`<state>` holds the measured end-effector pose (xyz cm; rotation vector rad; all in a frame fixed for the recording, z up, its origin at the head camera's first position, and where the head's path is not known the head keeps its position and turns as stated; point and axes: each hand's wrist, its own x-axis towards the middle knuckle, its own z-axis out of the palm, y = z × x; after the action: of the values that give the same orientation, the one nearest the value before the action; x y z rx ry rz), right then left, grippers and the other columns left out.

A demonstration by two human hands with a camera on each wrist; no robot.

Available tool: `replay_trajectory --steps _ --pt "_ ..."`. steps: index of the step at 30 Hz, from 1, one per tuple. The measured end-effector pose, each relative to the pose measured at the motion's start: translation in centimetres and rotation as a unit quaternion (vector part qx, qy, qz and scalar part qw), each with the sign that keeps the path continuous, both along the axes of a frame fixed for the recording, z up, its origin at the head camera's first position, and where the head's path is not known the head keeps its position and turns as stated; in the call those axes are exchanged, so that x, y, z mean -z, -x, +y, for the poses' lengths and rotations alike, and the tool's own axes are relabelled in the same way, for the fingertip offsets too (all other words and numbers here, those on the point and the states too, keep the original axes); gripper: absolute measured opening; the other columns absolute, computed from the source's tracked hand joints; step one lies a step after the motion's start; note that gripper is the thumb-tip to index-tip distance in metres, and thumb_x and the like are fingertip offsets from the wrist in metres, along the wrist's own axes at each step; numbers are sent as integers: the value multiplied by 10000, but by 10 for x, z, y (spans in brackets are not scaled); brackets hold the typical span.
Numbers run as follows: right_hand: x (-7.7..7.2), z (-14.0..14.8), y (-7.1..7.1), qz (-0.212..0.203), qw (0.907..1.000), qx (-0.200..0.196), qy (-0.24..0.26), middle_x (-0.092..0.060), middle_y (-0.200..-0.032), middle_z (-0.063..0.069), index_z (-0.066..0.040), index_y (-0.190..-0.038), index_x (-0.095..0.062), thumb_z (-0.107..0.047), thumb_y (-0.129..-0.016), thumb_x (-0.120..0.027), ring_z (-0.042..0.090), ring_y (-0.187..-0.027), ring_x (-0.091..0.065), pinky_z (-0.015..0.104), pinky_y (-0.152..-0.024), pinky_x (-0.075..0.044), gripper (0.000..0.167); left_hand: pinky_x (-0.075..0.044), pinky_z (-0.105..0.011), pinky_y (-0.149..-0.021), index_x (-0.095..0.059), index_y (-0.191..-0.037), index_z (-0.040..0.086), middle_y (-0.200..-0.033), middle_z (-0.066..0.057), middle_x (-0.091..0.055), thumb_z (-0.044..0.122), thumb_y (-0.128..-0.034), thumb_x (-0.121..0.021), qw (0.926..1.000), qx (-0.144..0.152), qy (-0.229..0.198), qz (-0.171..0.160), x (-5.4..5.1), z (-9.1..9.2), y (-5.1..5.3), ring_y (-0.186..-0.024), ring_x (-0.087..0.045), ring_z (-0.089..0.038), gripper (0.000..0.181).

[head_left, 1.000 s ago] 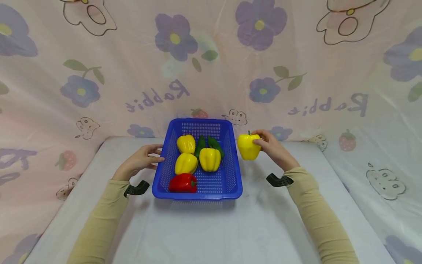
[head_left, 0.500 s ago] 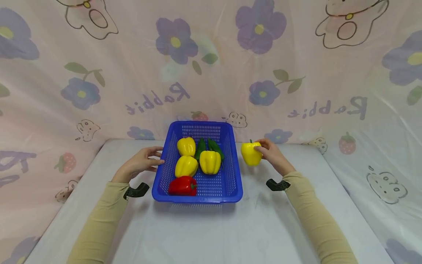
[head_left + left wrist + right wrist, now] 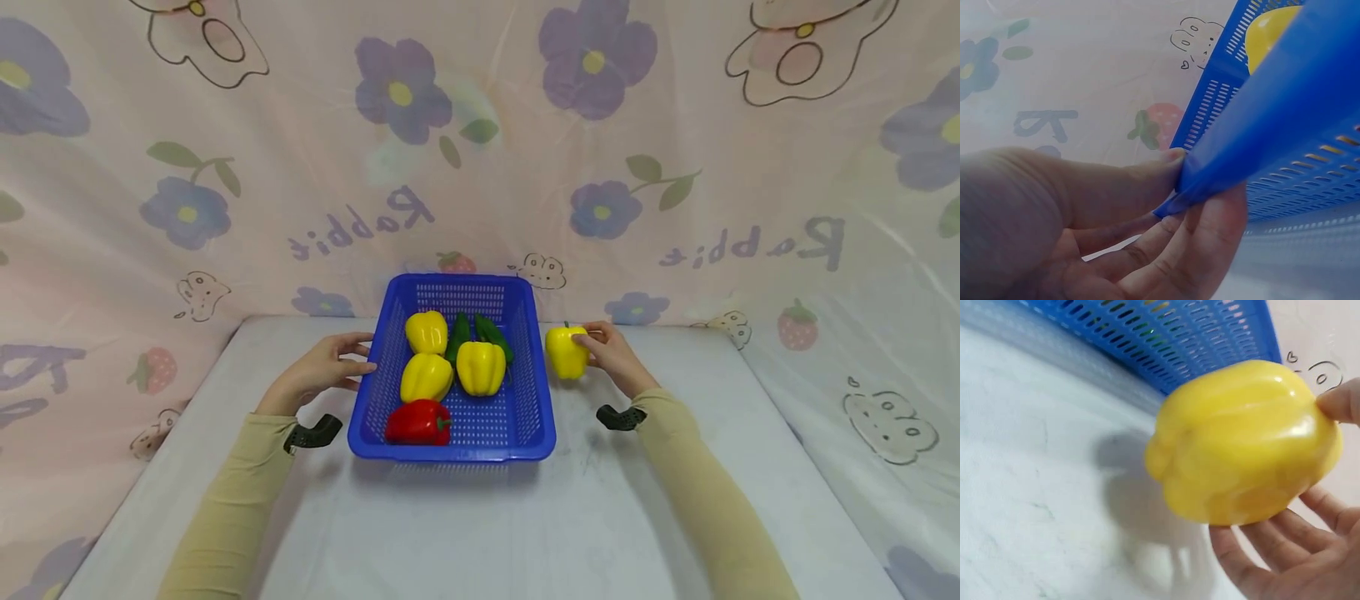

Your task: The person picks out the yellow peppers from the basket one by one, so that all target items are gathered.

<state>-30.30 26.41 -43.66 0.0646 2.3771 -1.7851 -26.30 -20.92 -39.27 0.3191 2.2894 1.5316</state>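
Note:
My right hand holds a yellow bell pepper between thumb and fingers, just right of the blue basket. In the right wrist view the pepper casts a shadow on the tabletop. My left hand pinches the basket's left rim; the left wrist view shows the thumb on top and fingers curled beneath. Inside the basket lie several yellow bell peppers, a red bell pepper on its side at the near left, and two dark green peppers toward the back.
The basket stands on a white table. A patterned cloth with flowers and rabbits hangs close behind the basket and along both sides. Each wrist carries a black bracket.
The yellow pepper in my right hand has come down toward the table beside the basket. My left hand has stayed on the rim, and the peppers in the basket have not moved.

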Motion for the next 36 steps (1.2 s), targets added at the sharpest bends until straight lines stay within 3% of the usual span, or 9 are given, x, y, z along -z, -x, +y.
replay_trajectory --steps 15,36 --pt "14 -2 10 -48 9986 512 86 -442 -1344 195 -30 -1367 -401 -471 -886 -641 311 -1118 -517 415 -930 -490 696 -566 -400 -766 -272 -1471 -37 -1286 -300 -446 84 -938 -605 10000 -16 -38 -2 1 0 -3 -923 -630 -293 639" --pt "19 2 18 -246 9952 946 83 -450 -1361 195 -41 -1411 -410 -480 -896 -620 324 -1137 -518 403 -899 -511 707 -568 -402 -760 -283 -1469 -32 -1293 -295 -443 91 -932 -615 9999 -17 -106 12 2 0 -3 -902 -639 -287 644"
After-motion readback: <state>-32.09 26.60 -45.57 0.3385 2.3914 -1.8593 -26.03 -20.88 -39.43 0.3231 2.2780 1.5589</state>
